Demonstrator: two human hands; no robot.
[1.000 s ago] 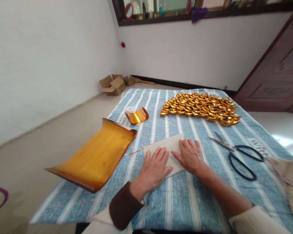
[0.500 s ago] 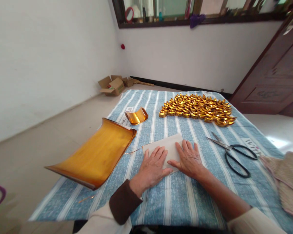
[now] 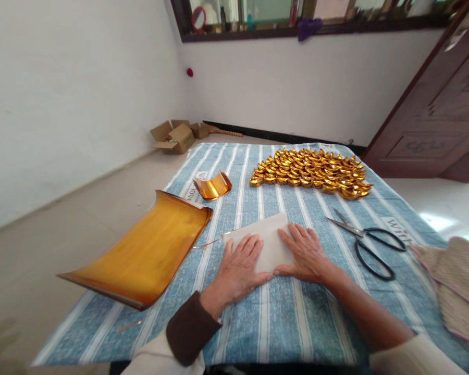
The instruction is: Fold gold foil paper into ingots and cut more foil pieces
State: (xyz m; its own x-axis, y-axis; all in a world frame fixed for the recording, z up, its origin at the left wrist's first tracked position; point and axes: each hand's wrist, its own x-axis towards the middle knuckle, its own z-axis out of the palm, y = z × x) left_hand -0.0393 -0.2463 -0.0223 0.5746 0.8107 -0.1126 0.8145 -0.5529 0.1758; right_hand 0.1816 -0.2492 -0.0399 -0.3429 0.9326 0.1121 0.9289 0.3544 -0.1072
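Observation:
A white sheet of paper [image 3: 271,245] lies flat on the striped blue cloth in front of me. My left hand [image 3: 240,263] rests on its left part, fingers stretched out. On the right edge of the paper lies my right hand [image 3: 303,252], fingers spread, its thumb near my left thumb. A thin gold strip [image 3: 209,243] pokes out by the paper's left corner. To the left is a stack of large gold foil sheets [image 3: 140,250], curled at the ends. Black-handled scissors [image 3: 361,234] lie partly open to the right.
Several rows of folded gold foil ingots [image 3: 310,172] stand at the back of the table [image 3: 238,333]. A small curled stack of gold foil [image 3: 214,186] sits back left. A beige cloth [image 3: 453,281] lies at the right edge. An open cardboard box [image 3: 175,138] is on the floor beyond.
My right hand has shifted slightly toward the paper's right edge, and its thumb has moved lower. My left hand stays on the paper. The whole view has shifted a little.

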